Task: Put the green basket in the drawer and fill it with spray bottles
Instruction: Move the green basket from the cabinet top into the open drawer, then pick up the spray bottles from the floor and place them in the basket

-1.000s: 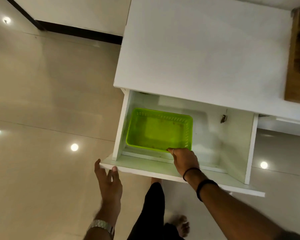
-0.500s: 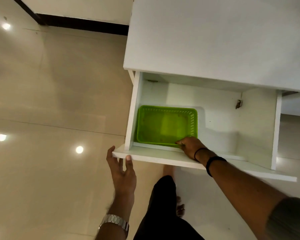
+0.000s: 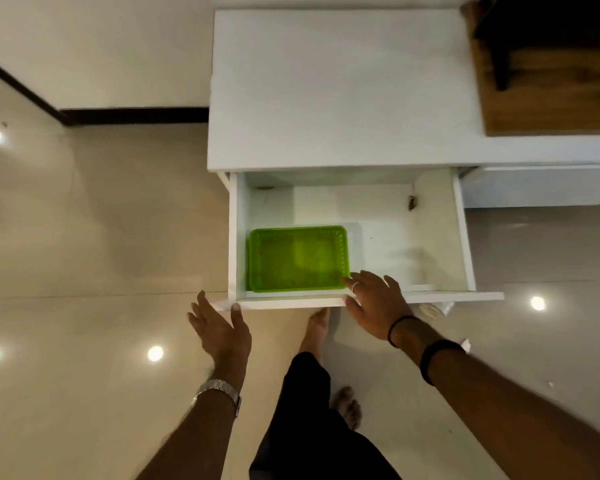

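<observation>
The green basket (image 3: 296, 258) lies empty in the front left corner of the open white drawer (image 3: 463, 237). My right hand (image 3: 374, 304) rests over the drawer's front edge beside the basket's near right corner, fingers spread, one fingertip at the basket's rim. My left hand (image 3: 220, 329) is open at the drawer front's left end, its thumb touching the panel. No spray bottles are in view.
The white cabinet top (image 3: 340, 88) is above the drawer, with a wooden piece (image 3: 548, 98) at its right. A small white object (image 3: 432, 310) lies on the glossy tiled floor under the drawer's right end. My legs and bare feet stand below the drawer front.
My right hand has drawn back from the basket's near rim to the drawer's front edge, fingers now spread. The left hand stays at the drawer's left corner. The view has shifted.
</observation>
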A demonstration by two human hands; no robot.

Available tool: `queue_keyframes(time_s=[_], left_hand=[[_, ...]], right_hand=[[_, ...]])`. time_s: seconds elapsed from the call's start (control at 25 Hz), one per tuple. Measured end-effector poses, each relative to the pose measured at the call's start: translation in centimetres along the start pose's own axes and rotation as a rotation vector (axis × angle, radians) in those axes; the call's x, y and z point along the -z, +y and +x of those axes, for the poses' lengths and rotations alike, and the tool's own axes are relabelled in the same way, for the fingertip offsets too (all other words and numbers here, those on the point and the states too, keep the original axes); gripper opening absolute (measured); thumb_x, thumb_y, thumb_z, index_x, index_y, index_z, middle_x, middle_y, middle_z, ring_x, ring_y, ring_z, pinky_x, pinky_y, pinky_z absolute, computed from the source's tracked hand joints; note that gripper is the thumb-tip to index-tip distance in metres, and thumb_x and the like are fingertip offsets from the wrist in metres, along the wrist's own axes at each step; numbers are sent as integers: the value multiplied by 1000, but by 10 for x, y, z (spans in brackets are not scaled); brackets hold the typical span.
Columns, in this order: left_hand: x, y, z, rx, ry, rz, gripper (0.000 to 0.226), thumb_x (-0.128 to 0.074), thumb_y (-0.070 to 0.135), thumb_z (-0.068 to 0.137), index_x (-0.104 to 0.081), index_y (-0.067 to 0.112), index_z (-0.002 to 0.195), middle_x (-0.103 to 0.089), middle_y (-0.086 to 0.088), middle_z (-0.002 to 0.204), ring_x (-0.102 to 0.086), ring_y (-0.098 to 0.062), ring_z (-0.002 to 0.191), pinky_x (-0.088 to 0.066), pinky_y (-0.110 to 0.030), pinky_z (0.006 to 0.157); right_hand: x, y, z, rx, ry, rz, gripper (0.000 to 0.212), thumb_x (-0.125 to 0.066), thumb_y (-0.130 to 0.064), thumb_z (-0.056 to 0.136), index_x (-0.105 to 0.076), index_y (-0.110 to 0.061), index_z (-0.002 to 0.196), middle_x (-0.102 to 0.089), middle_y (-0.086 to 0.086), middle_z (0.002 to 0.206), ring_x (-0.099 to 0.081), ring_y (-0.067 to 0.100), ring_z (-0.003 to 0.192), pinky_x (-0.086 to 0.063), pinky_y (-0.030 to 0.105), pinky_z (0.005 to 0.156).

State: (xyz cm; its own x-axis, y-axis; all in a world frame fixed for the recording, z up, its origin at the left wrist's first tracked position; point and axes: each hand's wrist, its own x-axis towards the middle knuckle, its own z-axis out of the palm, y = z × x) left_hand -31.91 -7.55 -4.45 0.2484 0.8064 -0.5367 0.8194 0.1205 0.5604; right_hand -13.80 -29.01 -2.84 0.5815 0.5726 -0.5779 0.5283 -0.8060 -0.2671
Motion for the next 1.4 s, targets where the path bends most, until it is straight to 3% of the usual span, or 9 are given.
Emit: queue_keyframes(time_s=[0.12,0.24,0.32,0.44,0.72,0.96,1.2,1.4], left_hand=[[17,33,-38,-352,-47,451,71,-48,35,107,-17,11,166,-6,-15,178,-1,-35,166,-22,-58,129],[24,54,-57,-767,-230,744,69,-38,45,106,-26,10,164,-13,-15,177,-8,-34,165,-24,-52,129],[23,77,-53,-910,-353,860,76,-29,50,99,-34,8,162,-21,-17,174,-16,-37,163,-31,-54,127],[1,110,-43,-1106,-416,950,74,-35,48,98,-45,3,156,-33,-22,169,-30,-43,158,-41,-59,119],[-107,177,-104,-1429,-565,1120,75,-39,48,99,-38,3,159,-25,-23,172,-21,-43,161,-33,-59,122],[-211,185,-206,-1723,-654,1213,71,-54,39,101,-37,1,158,-26,-25,171,-23,-44,161,-35,-56,121],[-314,122,-336,-1886,-814,1297,73,-48,40,100,-33,1,160,-25,-26,171,-28,-45,159,-41,-56,117],[-415,19,-454,-1950,-969,1349,76,-46,42,100,-26,6,164,-21,-19,174,-24,-40,161,-37,-54,120]], right_hand=[[6,-5,-61,4,13,-97,58,-38,-42,98,-27,-29,154,-21,-1,164,-13,17,152,-10,52,119],[9,-7,-93,-103,14,-65,68,-41,-43,95,-17,-28,157,-9,3,166,-5,22,154,-11,56,117],[13,2,-112,-226,33,21,72,-43,-44,94,-13,-28,157,-8,5,166,-5,23,153,-11,57,117],[12,36,-143,-392,90,77,77,-45,-47,92,-10,-28,158,-10,8,166,-7,24,153,-11,58,117],[-34,129,-228,-705,135,230,86,-48,-54,89,-1,-30,158,1,8,167,-3,28,153,-14,63,114],[-118,204,-312,-955,130,393,85,-47,-57,89,-4,-29,157,-2,8,166,-7,29,152,-20,64,111],[-229,261,-417,-1137,119,596,85,-46,-55,90,0,-32,157,-1,7,167,-5,27,153,-22,65,111],[-344,318,-498,-1275,74,712,84,-40,-60,90,-1,-28,158,-2,10,166,-8,29,152,-25,62,108]])
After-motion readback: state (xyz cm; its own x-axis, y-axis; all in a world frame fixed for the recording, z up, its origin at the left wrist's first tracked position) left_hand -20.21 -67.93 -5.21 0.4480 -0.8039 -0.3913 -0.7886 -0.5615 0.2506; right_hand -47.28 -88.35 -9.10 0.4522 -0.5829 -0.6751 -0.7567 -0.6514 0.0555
